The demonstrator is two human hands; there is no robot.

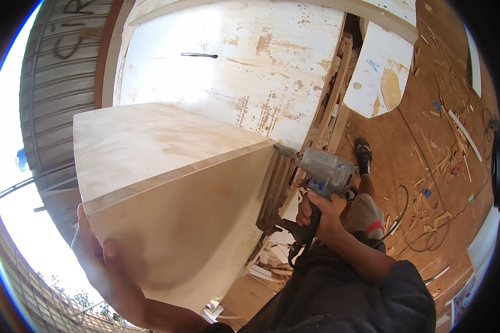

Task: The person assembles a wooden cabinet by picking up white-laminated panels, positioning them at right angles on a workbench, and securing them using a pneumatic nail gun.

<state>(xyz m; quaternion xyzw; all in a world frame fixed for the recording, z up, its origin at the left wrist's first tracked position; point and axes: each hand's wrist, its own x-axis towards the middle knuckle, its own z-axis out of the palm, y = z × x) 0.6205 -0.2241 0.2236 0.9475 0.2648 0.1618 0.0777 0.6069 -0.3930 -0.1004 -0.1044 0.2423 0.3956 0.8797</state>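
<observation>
A pale plywood box (189, 216) stands on the worktable, its top face and the side toward me showing. My left hand (103, 258) grips its left edge, thumb on the near face and fingers wrapped round the far side. My right hand (319, 213) is closed round the dark handle of a pneumatic nail gun (328, 169), a grey-bodied tool with a long magazine. The gun's nose is up against the right end of the box's top edge; whether it presses on the wood I cannot tell. The magazine runs down along the box's right edge.
The white worktable (222, 72) has worn, stained patches and a dark slot. A white board (380, 72) juts from its right end. Wood offcuts (278, 258) lie below the table edge. An air hose (403, 208) trails over the brown floor (422, 144), among scattered wood scraps.
</observation>
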